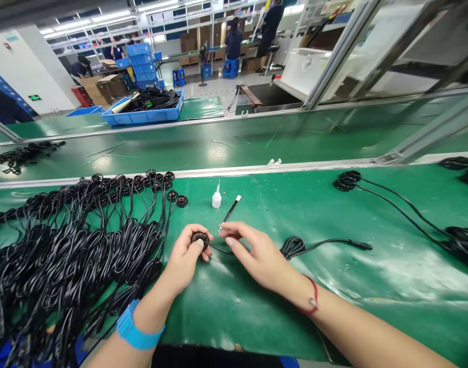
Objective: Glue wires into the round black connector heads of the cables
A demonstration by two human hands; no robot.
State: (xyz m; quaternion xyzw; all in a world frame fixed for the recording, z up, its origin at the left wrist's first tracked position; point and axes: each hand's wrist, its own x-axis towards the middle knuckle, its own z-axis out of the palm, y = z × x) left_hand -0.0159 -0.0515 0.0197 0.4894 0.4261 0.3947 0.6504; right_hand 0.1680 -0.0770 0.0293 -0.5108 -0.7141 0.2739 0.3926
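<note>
My left hand (188, 250) is closed round a small round black part (200, 238) with a black cable (220, 249) coming out of its right side. The thumb presses on the part's face. Just right of it, my right hand (255, 250) is held over the cable with thumb and fingers apart, near the metal tip of a thin black tool (231, 208) with a white end. The cable passes under my right hand; a coiled bundle (293, 246) with a plug end lies beyond it. A small white dropper bottle (216, 197) stands upright behind my hands.
Many similar coiled cables (76, 250) with round ends cover the table's left side. More cables (464, 243) lie at the right. A metal rail (203, 173) runs along the table's back, before a green belt (172, 151). A blue bin (144, 115) holds black parts.
</note>
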